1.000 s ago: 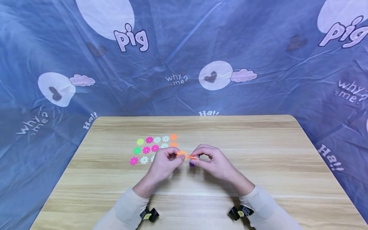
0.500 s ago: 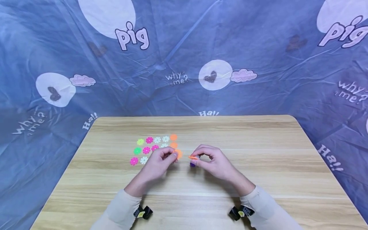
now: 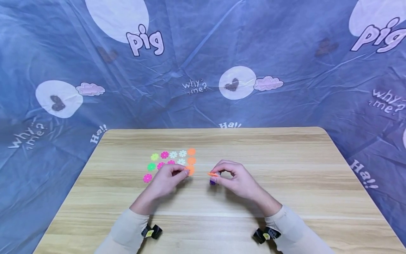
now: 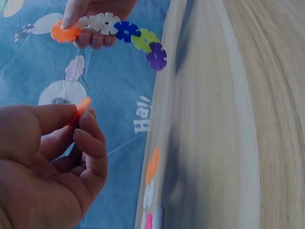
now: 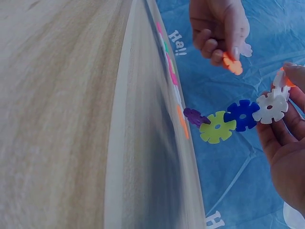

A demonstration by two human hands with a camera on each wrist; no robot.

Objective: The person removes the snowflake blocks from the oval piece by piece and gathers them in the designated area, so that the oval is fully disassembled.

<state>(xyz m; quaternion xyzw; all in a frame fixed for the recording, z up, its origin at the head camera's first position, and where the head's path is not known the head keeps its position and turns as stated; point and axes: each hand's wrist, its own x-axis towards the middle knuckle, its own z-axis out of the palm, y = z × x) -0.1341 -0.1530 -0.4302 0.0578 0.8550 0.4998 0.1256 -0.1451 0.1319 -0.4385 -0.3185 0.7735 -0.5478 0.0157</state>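
Observation:
My left hand (image 3: 167, 179) pinches a loose orange notched disc (image 5: 232, 64) between thumb and forefinger, above the table. In my right hand (image 3: 237, 179) is a curved chain of interlocked flower-shaped plastic discs. Its orange disc (image 4: 66, 33) sits under the thumb, followed by white discs (image 5: 270, 114), a blue disc (image 5: 242, 109), a yellow-green disc (image 5: 224, 134) and a purple disc (image 4: 156, 57) at the free end. A gap separates the left hand's disc from the chain. From the head view, the right fingers hide most of the chain.
Rows of loose discs lie on the wooden table (image 3: 203, 225), left of centre. Among them are a yellow disc (image 3: 154, 157), a green disc (image 3: 151, 166), pink discs (image 3: 147, 178), white discs (image 3: 182, 153) and orange discs (image 3: 191, 151). My left hand covers part of the front rows. A blue printed cloth (image 3: 190, 106) hangs behind.
One second ago the left hand's orange disc met the orange disc at the chain's end. The left hand has since drawn it away leftwards; the right hand has stayed put.

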